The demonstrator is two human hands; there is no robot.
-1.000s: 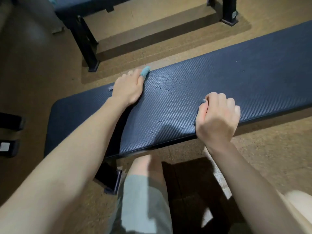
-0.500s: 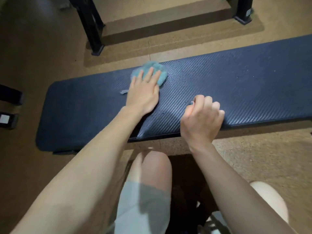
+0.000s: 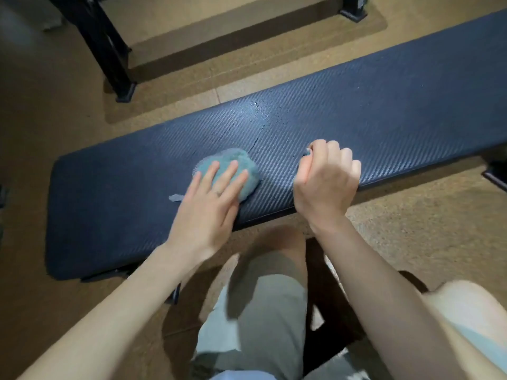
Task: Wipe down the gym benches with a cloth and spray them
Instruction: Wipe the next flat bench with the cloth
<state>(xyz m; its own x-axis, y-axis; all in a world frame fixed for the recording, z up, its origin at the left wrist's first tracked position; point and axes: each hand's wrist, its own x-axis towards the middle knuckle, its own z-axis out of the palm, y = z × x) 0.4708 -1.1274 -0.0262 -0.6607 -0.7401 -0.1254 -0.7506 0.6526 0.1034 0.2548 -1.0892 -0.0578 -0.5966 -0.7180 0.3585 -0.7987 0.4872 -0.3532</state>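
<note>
A long dark blue padded bench point(image 3: 384, 105) runs across the view from lower left to upper right. A fluffy teal cloth point(image 3: 236, 160) lies on its middle, and my left hand point(image 3: 208, 209) presses on it with straight, spread fingers. A small grey tag point(image 3: 175, 198) pokes out beside that hand. Wet spray marks point(image 3: 260, 116) glisten on the pad just beyond the cloth. My right hand point(image 3: 326, 185) is curled in a fist at the bench's near edge, and a small grey object point(image 3: 308, 152) peeks out by the thumb, mostly hidden.
Black metal legs of another bench point(image 3: 109, 58) stand on the brown floor behind, with a second foot point(image 3: 354, 12) at the top right. My knees in grey shorts point(image 3: 263, 297) are close under the bench's near edge. A dark bench foot point(image 3: 496, 174) shows at the right.
My left hand has slid the cloth from the bench's far edge toward the near side, leaving a wet streak behind. My right hand stays curled at the near edge.
</note>
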